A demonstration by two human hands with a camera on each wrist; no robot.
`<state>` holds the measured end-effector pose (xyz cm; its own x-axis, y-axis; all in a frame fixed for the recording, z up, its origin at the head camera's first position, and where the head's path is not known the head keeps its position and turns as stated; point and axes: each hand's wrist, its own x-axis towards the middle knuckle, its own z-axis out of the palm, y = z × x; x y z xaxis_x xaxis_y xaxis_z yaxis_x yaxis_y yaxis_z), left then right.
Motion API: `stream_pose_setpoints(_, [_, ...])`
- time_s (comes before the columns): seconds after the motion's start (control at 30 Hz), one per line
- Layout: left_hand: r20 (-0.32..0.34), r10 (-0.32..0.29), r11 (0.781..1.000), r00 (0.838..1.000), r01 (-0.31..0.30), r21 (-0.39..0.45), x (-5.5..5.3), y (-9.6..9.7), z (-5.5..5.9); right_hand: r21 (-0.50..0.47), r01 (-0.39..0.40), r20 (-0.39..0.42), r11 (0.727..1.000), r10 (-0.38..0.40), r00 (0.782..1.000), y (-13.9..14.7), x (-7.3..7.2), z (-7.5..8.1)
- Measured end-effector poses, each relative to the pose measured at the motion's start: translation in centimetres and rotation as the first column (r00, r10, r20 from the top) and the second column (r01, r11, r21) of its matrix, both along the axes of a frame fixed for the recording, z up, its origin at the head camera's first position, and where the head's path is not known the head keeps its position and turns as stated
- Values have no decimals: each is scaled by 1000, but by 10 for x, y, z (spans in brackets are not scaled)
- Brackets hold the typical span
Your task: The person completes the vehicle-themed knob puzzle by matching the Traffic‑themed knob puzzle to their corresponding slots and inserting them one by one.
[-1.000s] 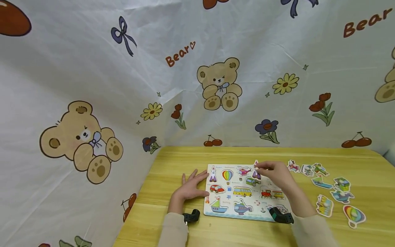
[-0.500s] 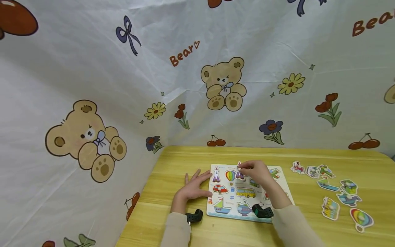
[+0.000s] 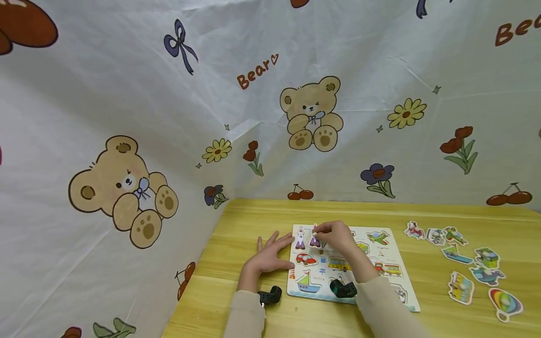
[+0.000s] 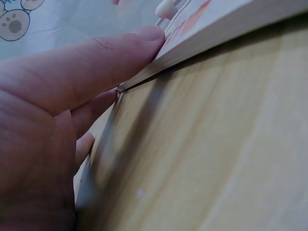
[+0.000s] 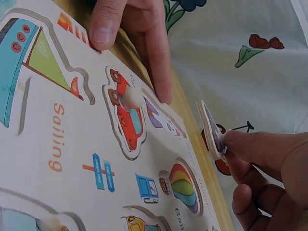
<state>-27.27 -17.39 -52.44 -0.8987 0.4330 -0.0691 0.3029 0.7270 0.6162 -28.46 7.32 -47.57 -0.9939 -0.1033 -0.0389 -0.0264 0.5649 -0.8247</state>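
My right hand (image 3: 338, 237) pinches a small rocket puzzle piece (image 3: 314, 239) by its back-facing knob side, between thumb and fingertips. In the right wrist view the rocket piece (image 5: 210, 129) is tilted and raised off the puzzle board (image 5: 36, 137). The printed rocket outline (image 3: 300, 238) lies just left of it in the head view. A red car piece (image 5: 126, 115) with a pale knob sits in its recess. My left hand (image 3: 268, 257) rests at the board's left edge, fingers spread; its thumb (image 4: 110, 62) touches the board's rim in the left wrist view.
Several loose pieces lie right of the board, among them a balloon piece (image 3: 505, 304), a sailboat piece (image 3: 456, 253) and a yellow piece (image 3: 461, 288). The wooden table (image 3: 249, 213) meets a bear-printed cloth (image 3: 253, 112) at the back and left.
My right hand has carried the rocket piece leftward across the top of the board, from the helicopter area past the balloon to beside the rocket outline. The left hand stays at the board's edge.
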Motion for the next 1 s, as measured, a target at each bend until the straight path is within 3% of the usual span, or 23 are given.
stream_pose_setpoints(0.43, [13,6,1000,1000,-6,-5,2,3,3,26,11,-12,1000,-10,1000,-22,-9,-18])
stream_pose_setpoints(0.67, [4,9,1000,1000,-9,-11,2,0,2,122,24,-53,992,-18,998,-37,-15,-24])
stream_pose_setpoints(1.0, [1,0,1000,1000,0,12,0,1,-1,154,58,-65,986,-49,997,-41,-18,-33])
